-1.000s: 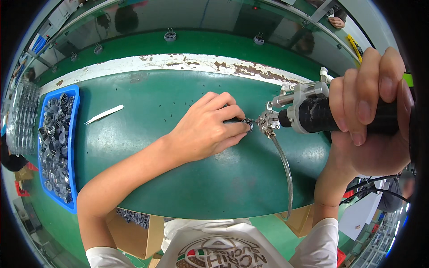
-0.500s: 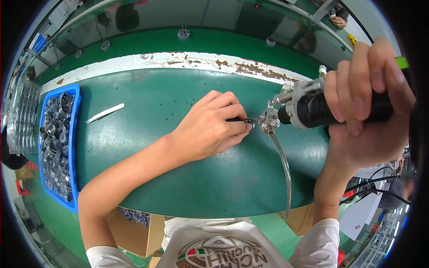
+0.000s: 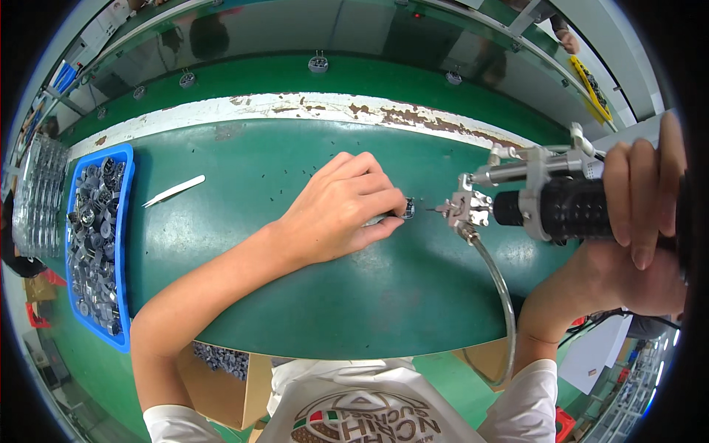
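My left hand (image 3: pixel 347 203) rests on the green bench top with its fingers closed round a small part (image 3: pixel 408 207), black with shiny metal. Most of that part is hidden under the fingers. My right hand (image 3: pixel 636 214) is wrapped round the black body of a powered screwdriver (image 3: pixel 583 209), held level at the right. Its metal nose (image 3: pixel 467 209) and thin bit point left toward the small part, with a gap between them. From the nose a transparent hose (image 3: pixel 501 284) curves down past the bench's near edge.
White tweezers (image 3: pixel 175 190) and scattered tiny black screws (image 3: pixel 285 174) lie on the bench. A blue tray (image 3: pixel 124 244) of grey round parts stands left, beside stacked transparent trays (image 3: pixel 38 199). Behind a worn white rail (image 3: pixel 295 105), a green conveyor (image 3: pixel 251 76) carries small parts. Cardboard boxes (image 3: pixel 221 395) sit below.
My right hand has drawn the screwdriver back to the right, so its bit is now apart from the small part. Parts on the conveyor have shifted right. My left hand has barely moved.
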Tool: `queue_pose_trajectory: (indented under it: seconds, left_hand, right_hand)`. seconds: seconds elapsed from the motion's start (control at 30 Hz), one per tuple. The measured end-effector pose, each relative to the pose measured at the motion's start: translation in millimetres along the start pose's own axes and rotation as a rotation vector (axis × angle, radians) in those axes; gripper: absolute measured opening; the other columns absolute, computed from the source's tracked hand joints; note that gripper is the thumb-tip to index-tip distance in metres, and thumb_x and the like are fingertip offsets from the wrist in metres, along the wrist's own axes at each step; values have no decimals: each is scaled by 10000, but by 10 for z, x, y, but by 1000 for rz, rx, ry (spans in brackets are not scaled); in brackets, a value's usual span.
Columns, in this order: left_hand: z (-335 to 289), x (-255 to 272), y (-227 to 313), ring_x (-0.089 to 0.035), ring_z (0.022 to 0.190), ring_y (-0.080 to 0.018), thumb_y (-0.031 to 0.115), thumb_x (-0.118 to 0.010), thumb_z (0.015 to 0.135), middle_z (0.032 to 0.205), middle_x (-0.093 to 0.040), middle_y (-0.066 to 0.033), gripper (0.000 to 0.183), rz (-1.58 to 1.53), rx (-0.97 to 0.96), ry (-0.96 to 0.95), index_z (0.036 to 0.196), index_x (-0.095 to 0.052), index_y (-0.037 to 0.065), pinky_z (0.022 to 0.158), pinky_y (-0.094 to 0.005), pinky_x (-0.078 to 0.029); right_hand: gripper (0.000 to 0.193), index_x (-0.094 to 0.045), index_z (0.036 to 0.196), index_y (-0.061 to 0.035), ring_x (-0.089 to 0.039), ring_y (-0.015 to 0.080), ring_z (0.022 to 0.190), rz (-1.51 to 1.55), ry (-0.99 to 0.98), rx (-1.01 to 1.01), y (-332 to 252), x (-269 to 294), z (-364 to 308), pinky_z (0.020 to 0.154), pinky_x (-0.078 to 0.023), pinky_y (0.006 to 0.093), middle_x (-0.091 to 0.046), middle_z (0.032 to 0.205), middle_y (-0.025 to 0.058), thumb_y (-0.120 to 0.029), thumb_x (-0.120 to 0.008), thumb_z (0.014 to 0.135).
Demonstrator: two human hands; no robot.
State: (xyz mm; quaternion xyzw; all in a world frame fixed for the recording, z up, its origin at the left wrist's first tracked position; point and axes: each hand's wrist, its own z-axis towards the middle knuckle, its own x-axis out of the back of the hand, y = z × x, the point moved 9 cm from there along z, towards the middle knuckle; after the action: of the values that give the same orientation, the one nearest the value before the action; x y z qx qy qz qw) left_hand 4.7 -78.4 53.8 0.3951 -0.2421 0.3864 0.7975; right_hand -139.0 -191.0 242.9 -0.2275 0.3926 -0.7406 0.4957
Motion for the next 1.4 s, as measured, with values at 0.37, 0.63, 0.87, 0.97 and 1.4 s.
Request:
queue_pose_trajectory:
  seconds: [0.37, 0.63, 0.87, 0.97, 1.4]
  left_hand:
    - [21, -29, -18, -621, 970, -213, 115, -862, 742, 974, -701, 19, 370, -13, 31, -18, 1101, -772, 115, 844, -363, -472]
    - [16, -29, -16, -625, 975, -212, 110, -865, 725, 987, -708, 11, 366, -7, 35, -16, 1079, -772, 103, 817, -355, -465]
    - [28, -45, -27, -625, 998, -236, 103, -856, 718, 1014, -702, -11, 339, -25, 65, -13, 1043, -763, 77, 840, -369, -470]
    - [9, -84, -33, -622, 1019, -249, 103, -849, 720, 1036, -691, -22, 328, -29, 113, -19, 1031, -754, 62, 858, -375, -471]
    - [-219, 421, 141, -623, 1073, -252, 141, -846, 784, 1065, -695, -30, 299, 154, 177, 90, 1060, -737, 103, 905, -395, -470]
  right_hand:
    - [135, -449, 983, -98, -476, 71, 461, 16, -92, -119, 344, -323, 107, 519, -469, 221, -564, 844, 43, -198, -487, 1066]
    - [136, -439, 992, -103, -469, 69, 457, 22, -101, -170, 418, -389, 125, 512, -476, 230, -579, 844, 59, -202, -444, 1086]
    - [162, -437, 990, -96, -463, 89, 471, 138, -218, -120, 536, -477, 144, 533, -453, 255, -572, 802, 74, -204, -400, 1105]
    - [214, -428, 947, -94, -407, 94, 461, 150, -102, -102, 575, -380, 75, 532, -428, 257, -535, 738, 48, -223, -389, 1113]
    - [229, -475, 909, -11, -395, 60, 465, 48, 87, 144, -310, -17, -50, 469, -373, 195, -491, 742, 21, -197, -502, 1041]
